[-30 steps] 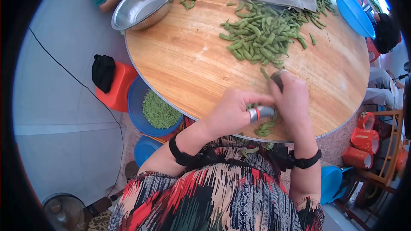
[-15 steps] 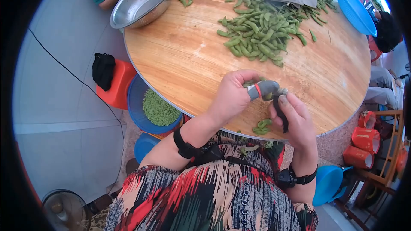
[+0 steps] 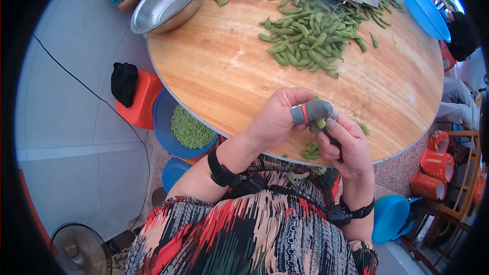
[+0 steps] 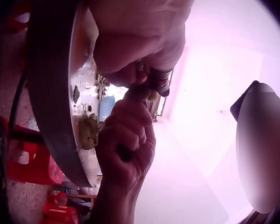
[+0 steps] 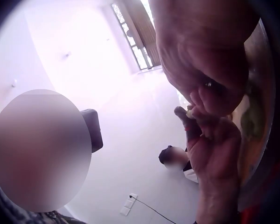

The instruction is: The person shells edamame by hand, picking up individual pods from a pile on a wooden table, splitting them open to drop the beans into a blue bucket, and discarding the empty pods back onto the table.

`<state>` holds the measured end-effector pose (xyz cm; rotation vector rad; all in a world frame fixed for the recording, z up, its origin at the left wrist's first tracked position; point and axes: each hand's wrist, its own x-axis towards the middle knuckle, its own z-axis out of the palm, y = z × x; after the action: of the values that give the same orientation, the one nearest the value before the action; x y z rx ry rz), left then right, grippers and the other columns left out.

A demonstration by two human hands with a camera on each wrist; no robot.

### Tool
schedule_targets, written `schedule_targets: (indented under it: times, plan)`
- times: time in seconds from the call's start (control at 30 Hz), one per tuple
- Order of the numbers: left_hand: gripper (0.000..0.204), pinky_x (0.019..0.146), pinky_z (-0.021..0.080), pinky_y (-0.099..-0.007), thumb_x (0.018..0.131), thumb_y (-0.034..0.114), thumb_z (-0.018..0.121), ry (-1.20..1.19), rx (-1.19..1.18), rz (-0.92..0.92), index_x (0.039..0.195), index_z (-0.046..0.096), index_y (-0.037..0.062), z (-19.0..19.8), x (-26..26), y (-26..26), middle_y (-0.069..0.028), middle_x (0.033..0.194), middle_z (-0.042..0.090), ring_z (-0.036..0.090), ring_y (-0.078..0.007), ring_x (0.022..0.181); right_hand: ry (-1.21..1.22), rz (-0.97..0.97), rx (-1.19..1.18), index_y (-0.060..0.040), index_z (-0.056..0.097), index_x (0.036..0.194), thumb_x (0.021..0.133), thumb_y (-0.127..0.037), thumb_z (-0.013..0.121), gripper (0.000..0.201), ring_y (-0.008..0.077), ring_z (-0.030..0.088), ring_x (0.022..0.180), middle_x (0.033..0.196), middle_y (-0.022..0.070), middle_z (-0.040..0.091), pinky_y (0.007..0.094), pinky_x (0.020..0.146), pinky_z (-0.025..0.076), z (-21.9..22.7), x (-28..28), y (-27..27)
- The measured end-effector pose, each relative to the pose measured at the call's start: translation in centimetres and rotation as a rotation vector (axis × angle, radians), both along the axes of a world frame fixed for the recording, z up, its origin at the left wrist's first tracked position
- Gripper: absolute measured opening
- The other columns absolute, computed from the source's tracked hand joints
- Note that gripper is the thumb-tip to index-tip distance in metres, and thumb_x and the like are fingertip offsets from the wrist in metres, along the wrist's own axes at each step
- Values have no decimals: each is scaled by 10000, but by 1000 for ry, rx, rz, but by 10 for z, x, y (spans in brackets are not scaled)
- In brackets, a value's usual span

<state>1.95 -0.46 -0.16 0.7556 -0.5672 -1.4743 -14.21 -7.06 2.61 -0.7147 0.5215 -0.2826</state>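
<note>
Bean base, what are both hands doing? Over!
Left hand, right hand: both pinching small green bean pod. Pod mostly hidden by fingers. Nothing visibly in the way.

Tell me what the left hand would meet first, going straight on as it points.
Most likely the right hand. The left hand points toward its fingertips, with a green pod between them. Whether the fingers already touch is unclear.

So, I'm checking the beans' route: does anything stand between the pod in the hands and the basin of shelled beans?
Yes: in the head view, the left hand and the table's rim lie between the pod and the blue basin.
</note>
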Motion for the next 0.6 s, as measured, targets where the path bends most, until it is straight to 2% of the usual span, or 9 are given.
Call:
schedule_targets:
  times: [0.07,0.13,0.2,0.27,0.33,0.4,0.43,0.53,0.6]
  plan:
    - [114,610,432,-170,805,114,666,62,-6,-41,874,625,33,1,-1,-2,13,787,611,541,-29,709,125,-22,-162,-35,546,943,917,-148,477,135,2,340,474,631,-37,483,164,401,233,4,1,-1]
    - [151,625,433,-160,804,117,670,-315,-63,59,913,617,27,2,-8,-5,13,805,605,537,-22,726,252,-45,-327,-38,558,936,907,-145,495,128,0,350,483,629,-39,489,164,411,242,3,2,-1]
    - [174,631,435,-160,803,111,670,-426,-35,113,943,613,24,3,-9,-6,13,818,605,536,-22,730,373,-151,-915,-36,584,920,887,-133,517,123,12,398,508,622,-41,503,177,441,294,-7,4,-1]
    - [199,637,437,-160,803,105,671,-539,-4,166,973,610,21,3,-10,-7,13,831,604,536,-23,735,405,-199,-901,-28,588,918,886,-132,511,134,21,421,525,620,-40,505,184,463,320,-7,6,-1]
    - [242,636,427,-155,806,87,664,-431,-5,201,1031,607,15,1,-11,-7,20,849,595,518,-17,731,437,-248,-878,-20,591,916,884,-132,505,145,31,444,542,619,-39,507,192,485,346,-6,7,-3]
    - [275,647,425,-152,811,79,656,-352,6,182,1071,597,13,6,-11,-6,24,861,594,518,-17,735,466,-144,-594,-4,588,932,890,-156,506,178,47,457,556,611,-37,500,211,505,371,-3,5,-11]
    - [308,658,423,-148,816,71,648,-270,17,162,1112,587,11,8,-10,-6,27,872,594,518,-17,738,464,-147,-594,-4,588,932,890,-156,506,178,47,457,556,611,-37,500,211,505,371,-3,5,-13]
    - [365,684,420,-166,819,82,647,-438,16,184,1169,565,22,7,-11,-6,21,893,600,519,-35,766,477,-100,-764,-2,593,947,891,-177,512,201,59,448,548,597,-24,489,220,506,363,-4,5,-19]
    - [375,709,421,-182,820,82,642,-550,-10,200,1181,558,26,4,-12,-6,15,904,602,515,-44,788,443,-292,-964,-2,601,953,893,-194,516,219,72,447,540,591,-8,492,228,501,358,-3,4,-22]
